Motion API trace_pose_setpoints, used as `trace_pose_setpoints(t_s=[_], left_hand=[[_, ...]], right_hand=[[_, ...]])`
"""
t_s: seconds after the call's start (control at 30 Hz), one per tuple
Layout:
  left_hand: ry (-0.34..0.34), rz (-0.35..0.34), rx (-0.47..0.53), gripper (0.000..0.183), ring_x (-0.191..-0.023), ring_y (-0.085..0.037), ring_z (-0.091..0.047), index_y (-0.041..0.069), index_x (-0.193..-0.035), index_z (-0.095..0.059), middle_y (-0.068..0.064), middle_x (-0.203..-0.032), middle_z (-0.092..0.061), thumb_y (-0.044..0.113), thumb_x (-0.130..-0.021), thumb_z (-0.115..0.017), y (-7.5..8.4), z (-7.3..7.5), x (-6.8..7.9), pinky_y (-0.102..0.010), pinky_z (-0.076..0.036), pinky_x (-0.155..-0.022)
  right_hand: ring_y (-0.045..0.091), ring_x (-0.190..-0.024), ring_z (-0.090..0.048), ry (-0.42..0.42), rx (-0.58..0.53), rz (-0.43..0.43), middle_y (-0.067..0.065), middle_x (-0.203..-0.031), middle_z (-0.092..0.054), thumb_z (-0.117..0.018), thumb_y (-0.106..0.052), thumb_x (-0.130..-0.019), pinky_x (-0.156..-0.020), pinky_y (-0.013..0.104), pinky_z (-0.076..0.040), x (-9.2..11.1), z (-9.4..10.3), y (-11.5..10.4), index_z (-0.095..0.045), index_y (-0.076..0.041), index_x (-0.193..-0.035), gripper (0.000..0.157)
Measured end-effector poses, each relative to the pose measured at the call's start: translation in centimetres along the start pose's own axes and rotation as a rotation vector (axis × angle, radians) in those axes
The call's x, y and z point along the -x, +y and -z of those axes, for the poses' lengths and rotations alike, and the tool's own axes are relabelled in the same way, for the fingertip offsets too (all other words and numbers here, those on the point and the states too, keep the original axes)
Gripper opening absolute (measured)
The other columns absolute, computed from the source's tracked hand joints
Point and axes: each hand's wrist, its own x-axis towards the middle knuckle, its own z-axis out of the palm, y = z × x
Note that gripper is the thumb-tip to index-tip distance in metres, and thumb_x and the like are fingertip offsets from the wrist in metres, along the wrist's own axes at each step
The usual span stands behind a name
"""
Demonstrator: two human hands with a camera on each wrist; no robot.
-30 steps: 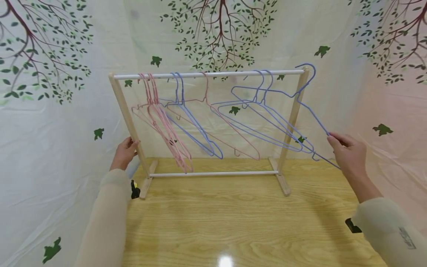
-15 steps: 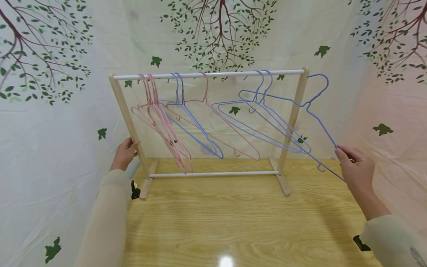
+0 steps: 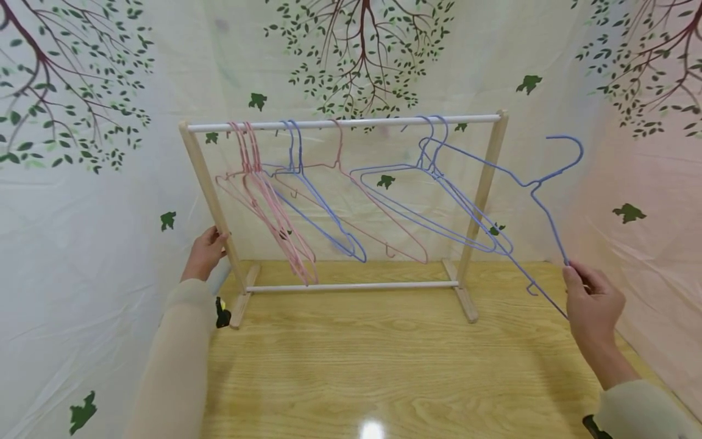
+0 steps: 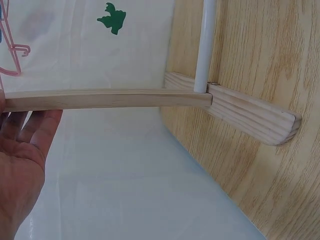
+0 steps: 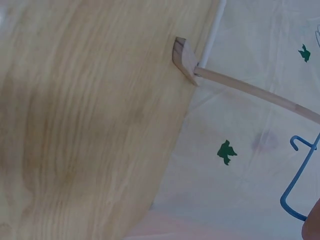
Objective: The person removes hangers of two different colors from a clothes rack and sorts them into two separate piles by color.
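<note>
My left hand (image 3: 205, 251) grips the left wooden post (image 3: 208, 195) of a small clothes rack; in the left wrist view, fingers (image 4: 42, 127) lie against that post (image 4: 115, 100). Off the rack's right side, my right hand (image 3: 595, 305) pinches a blue hanger (image 3: 540, 181) by one end, its hook free of the rail (image 3: 367, 123). The hanger's far end overlaps two blue hangers (image 3: 445, 137) on the rail; whether they touch I cannot tell. The right wrist view catches only a corner of the held hanger (image 5: 287, 197) and a fingertip (image 5: 312, 225).
Along the rail hang several pink hangers (image 3: 253, 152) at left, two blue ones (image 3: 300, 149), then a lone pink one (image 3: 340, 143). The rack's feet (image 3: 465, 302) stand on a wood-grain table (image 3: 351, 360). Printed sheeting (image 3: 548, 49) surrounds the table's back and sides.
My right hand has moved down and slightly right with the blue hanger, whose hook has gone from beside the rail's right end to well clear of it. My left hand has stayed put.
</note>
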Motion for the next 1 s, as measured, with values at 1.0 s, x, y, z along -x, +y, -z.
trace_pose_setpoints(t_s=[1.0], left_hand=[[0.004, 0.008, -0.001, 0.052, -0.136, -0.045, -0.036, -0.004, -0.155, -0.023, -0.031, -0.15, -0.035, 0.02, -0.11, -0.035, -0.2, -0.1, 0.0, -0.056, -0.035, -0.11]], right_hand=[[0.006, -0.054, -0.058, 0.281, -0.41, 0.152, 0.002, -0.074, -0.071, -0.069, 0.01, -0.085, -0.052, 0.009, -0.047, 2.1, 4.4, 2.1, -0.067, 0.024, -0.093, 0.016]])
